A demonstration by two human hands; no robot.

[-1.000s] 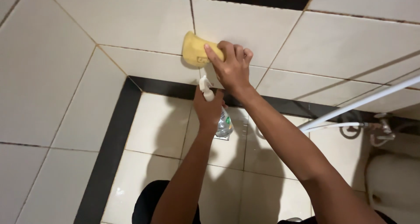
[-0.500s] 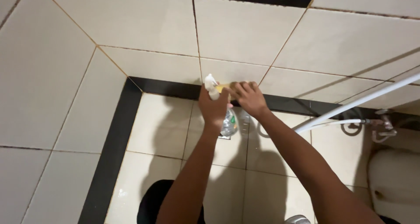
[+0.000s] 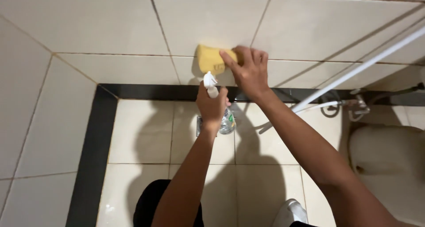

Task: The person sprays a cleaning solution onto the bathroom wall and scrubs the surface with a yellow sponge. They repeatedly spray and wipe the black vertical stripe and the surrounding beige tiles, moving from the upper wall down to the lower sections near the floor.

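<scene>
My right hand (image 3: 249, 71) presses a yellow sponge (image 3: 209, 58) flat against the cream wall tiles (image 3: 110, 27), just above the black band at the foot of the wall. My left hand (image 3: 211, 106) is just below it, closed around a clear spray bottle (image 3: 227, 122) with a white nozzle (image 3: 209, 81) pointing up toward the sponge. The bottle's body hangs below my fist, partly hidden by my hand.
A black tile border (image 3: 95, 147) frames the cream floor (image 3: 146, 134). A white hose (image 3: 354, 69) runs diagonally to a metal valve (image 3: 358, 106) on the right. A white toilet (image 3: 389, 165) stands at the right edge. My white shoe (image 3: 290, 213) shows at the bottom.
My right hand has brought the sponge back up from near the black band onto the wall tile. The left hand keeps the spray bottle beneath it.
</scene>
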